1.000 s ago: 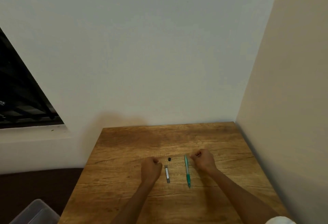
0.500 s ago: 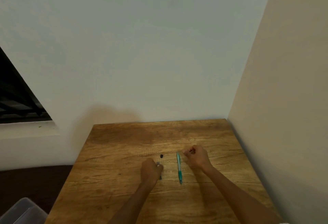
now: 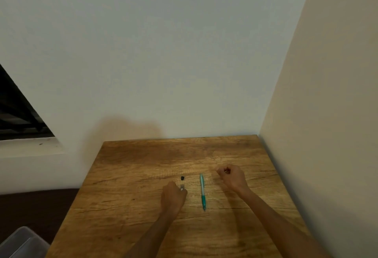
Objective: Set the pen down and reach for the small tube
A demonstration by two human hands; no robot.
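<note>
From the head view, the left hand (image 3: 173, 197) lay knuckles-up on the rectangular wooden table (image 3: 131, 176), its fingers curled over the small grey slim lead case (image 3: 182, 187), of which only the far end showed past the fingertips; the hand appeared to be pinching or covering it, the case still flat on the wood. Just beyond that end, apart from it, sat a tiny black cap (image 3: 182, 178). To the right of both, near but untouched, a teal and clear mechanical pencil (image 3: 202, 191) lay along the near-far line, its tip toward the near edge. The right hand (image 3: 232, 177) rested further right, fingers curled together with thumb against forefinger; whether something thin was nipped there could not be told. The step in hand looked like picking up the grey case, the pencil waiting between the hands. The next move would seem to call for a firm pinch on the case's narrow sides and a clean lift. A pale wall (image 3: 163, 53) stood behind the table, a dark window (image 3: 16, 110) at far left, and a clear plastic bin (image 3: 22, 243) at the near left corner.
</note>
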